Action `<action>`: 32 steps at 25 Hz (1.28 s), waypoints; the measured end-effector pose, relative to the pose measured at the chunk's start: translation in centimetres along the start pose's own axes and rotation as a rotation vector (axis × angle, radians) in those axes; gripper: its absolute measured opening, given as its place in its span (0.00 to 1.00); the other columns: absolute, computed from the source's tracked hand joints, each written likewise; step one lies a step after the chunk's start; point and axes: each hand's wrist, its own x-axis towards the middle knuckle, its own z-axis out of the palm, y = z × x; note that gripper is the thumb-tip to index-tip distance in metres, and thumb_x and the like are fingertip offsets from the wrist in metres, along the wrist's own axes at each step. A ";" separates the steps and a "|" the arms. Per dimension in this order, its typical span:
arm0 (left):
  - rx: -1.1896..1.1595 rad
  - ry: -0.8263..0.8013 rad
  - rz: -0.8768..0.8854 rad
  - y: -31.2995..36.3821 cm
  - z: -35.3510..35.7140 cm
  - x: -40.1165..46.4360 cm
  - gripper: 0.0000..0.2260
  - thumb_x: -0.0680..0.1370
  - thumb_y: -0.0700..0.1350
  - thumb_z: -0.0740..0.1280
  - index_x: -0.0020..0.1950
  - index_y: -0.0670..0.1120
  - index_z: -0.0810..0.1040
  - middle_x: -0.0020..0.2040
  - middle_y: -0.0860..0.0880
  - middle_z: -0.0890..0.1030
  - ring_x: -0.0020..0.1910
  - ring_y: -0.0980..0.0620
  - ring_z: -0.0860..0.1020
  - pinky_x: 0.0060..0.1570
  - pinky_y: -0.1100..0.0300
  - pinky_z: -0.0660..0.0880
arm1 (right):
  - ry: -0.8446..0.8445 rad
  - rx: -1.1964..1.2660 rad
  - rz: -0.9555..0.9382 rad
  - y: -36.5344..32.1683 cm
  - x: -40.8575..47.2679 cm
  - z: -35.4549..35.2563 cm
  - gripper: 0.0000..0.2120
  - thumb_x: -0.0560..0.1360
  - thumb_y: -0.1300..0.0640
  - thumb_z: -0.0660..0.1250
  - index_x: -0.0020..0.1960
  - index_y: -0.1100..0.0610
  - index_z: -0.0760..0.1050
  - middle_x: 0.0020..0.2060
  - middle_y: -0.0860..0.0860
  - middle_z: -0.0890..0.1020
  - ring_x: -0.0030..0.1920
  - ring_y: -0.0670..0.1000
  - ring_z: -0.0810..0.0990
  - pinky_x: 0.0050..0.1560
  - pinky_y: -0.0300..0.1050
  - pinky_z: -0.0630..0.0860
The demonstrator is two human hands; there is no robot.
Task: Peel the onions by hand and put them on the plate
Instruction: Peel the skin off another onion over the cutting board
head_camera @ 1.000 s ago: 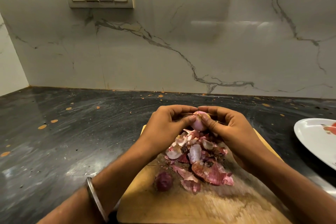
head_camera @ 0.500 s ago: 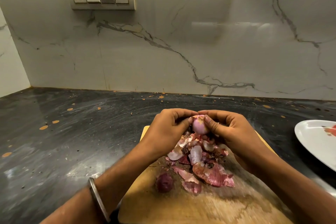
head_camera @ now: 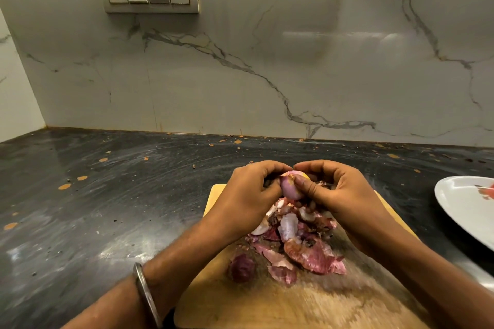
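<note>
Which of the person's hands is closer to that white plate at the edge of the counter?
The right hand. It grips the small pinkish onion over the wooden cutting board, on the side of the white plate. The left hand holds the onion from the far side.

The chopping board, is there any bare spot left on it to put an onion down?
Yes. The wooden chopping board is bare along its near edge, below the pile of peels and the dark unpeeled onion. Its middle, under both hands, is crowded with peels. The black counter left of the board is also free.
</note>
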 end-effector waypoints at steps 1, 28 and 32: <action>0.021 0.013 0.009 0.0 0.0 0.0 0.11 0.80 0.40 0.67 0.60 0.48 0.82 0.50 0.57 0.84 0.50 0.63 0.80 0.51 0.63 0.79 | -0.001 -0.007 0.001 0.1 0.1 0.0 0.14 0.71 0.54 0.75 0.55 0.54 0.82 0.43 0.54 0.87 0.37 0.54 0.84 0.34 0.37 0.78; 0.005 0.097 -0.024 -0.7 0.1 0.3 0.13 0.81 0.39 0.64 0.63 0.50 0.81 0.55 0.56 0.84 0.54 0.62 0.80 0.53 0.63 0.79 | -0.014 0.047 -0.023 0.1 0.1 -0.2 0.21 0.69 0.53 0.74 0.62 0.52 0.79 0.51 0.52 0.86 0.51 0.54 0.86 0.50 0.46 0.83; -0.012 0.054 -0.062 -0.7 0.0 0.4 0.14 0.82 0.40 0.63 0.64 0.51 0.81 0.57 0.56 0.83 0.56 0.60 0.80 0.58 0.56 0.78 | -0.020 0.001 -0.046 0.1 0.1 -0.4 0.14 0.71 0.57 0.75 0.56 0.51 0.81 0.51 0.50 0.86 0.50 0.51 0.86 0.43 0.38 0.80</action>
